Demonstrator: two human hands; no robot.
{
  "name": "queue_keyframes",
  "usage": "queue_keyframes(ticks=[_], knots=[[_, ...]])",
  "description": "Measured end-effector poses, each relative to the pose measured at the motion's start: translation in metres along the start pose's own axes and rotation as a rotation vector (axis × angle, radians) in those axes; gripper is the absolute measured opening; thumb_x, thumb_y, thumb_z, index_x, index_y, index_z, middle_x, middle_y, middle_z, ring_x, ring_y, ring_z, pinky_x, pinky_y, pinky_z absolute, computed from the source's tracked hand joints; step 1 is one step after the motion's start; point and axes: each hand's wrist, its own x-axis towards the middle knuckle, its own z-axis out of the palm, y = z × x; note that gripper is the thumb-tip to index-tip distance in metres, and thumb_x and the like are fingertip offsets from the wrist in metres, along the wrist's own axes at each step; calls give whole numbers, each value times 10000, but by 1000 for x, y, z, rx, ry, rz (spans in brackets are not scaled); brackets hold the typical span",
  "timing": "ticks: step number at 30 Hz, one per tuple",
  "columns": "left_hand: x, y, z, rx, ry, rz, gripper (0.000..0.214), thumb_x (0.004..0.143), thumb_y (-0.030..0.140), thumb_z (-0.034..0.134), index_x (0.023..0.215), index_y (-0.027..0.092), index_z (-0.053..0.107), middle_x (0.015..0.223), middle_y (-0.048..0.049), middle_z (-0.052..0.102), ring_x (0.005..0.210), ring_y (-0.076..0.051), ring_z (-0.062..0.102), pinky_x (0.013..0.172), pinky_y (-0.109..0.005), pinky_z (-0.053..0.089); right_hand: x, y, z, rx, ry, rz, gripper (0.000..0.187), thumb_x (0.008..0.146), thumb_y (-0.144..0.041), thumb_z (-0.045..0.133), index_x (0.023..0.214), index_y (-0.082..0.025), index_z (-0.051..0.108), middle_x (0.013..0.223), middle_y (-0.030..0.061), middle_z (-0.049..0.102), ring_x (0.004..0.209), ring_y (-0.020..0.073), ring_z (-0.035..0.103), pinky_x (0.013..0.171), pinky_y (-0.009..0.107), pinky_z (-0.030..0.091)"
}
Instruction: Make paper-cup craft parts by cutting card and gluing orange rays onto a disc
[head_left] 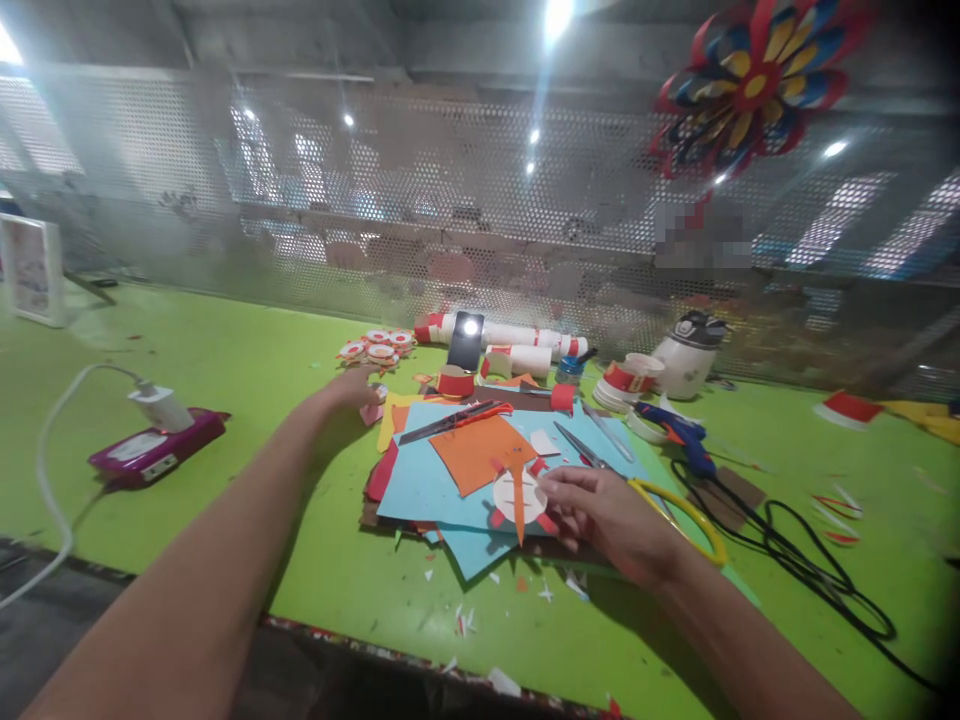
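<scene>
My right hand (592, 510) pinches the edge of a round white paper cutout (506, 495) with red legs and a pointed orange strip down its middle. It is held over a stack of coloured paper, light blue sheet (409, 490) uppermost, with an orange square (465, 460) on it. Beyond the stack's left corner, my left hand (351, 388) reaches low to the table, beside a small pinkish piece (371, 412); its fingers are mostly hidden. Several white-and-red paper discs (380, 353) lie just past it. Yellow-handled scissors (694, 525) rest by my right wrist.
A utility knife (454, 422) lies on the paper. At right are a blue glue gun (686, 435) and its black cable (817, 560). Paper tubes (517, 335), a phone (465, 350) and a white jar (686, 360) stand behind. A purple power strip (161, 450) is at left.
</scene>
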Motion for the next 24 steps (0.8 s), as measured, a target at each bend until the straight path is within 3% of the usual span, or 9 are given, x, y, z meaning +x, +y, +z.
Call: queue_keyframes(ticks=[4,7,11,13,15,18,21,24], knots=[[4,0,7,106,42,-26,314,510,187,749,797,156,624,793,-81,666,857,-325,613,719,-359,407,-1,-2,0,-3,7,15,261,752,-381,730,724,-155,602,543,-43,541,435,58,431,438,196,342],[0,4,-1,160,83,-44,368,563,279,734,889,150,625,786,-87,662,805,-307,611,681,-347,399,-1,-3,-1,-20,6,-1,274,740,-381,733,680,-155,591,539,-41,541,433,59,432,438,201,340],[-13,35,-18,183,115,-50,512,666,443,681,1057,120,607,856,-111,671,779,-292,607,670,-343,400,0,-5,-1,-11,27,-9,262,709,-361,756,675,-144,613,532,-32,562,426,62,434,430,207,335],[-26,61,-16,126,51,8,614,711,506,644,1197,140,562,931,-104,685,761,-254,615,660,-322,414,0,-7,-3,14,50,-16,260,690,-353,772,686,-141,622,534,-32,564,433,66,447,426,208,336],[-45,86,-3,85,-31,97,655,726,530,630,1255,155,539,965,-107,689,790,-245,619,681,-321,423,-1,-11,-7,51,77,-47,258,685,-348,779,714,-137,634,566,-28,571,467,76,479,435,210,351],[-78,113,33,109,-156,185,600,716,542,628,1187,171,591,899,-106,687,804,-267,626,692,-333,423,-2,-19,-16,110,119,-115,253,695,-336,778,726,-130,635,613,-17,576,524,86,516,451,208,364],[-107,121,73,124,-218,257,448,708,492,643,1039,189,630,943,-122,672,857,-297,614,715,-347,415,-5,-25,-24,147,156,-150,259,686,-333,786,729,-135,623,622,-16,576,537,86,518,445,202,360],[-128,120,99,154,-255,346,356,697,461,659,924,192,601,886,-121,647,861,-311,597,745,-364,406,-5,-25,-28,163,166,-155,259,676,-319,794,749,-137,625,627,-10,588,538,92,527,448,207,369]])
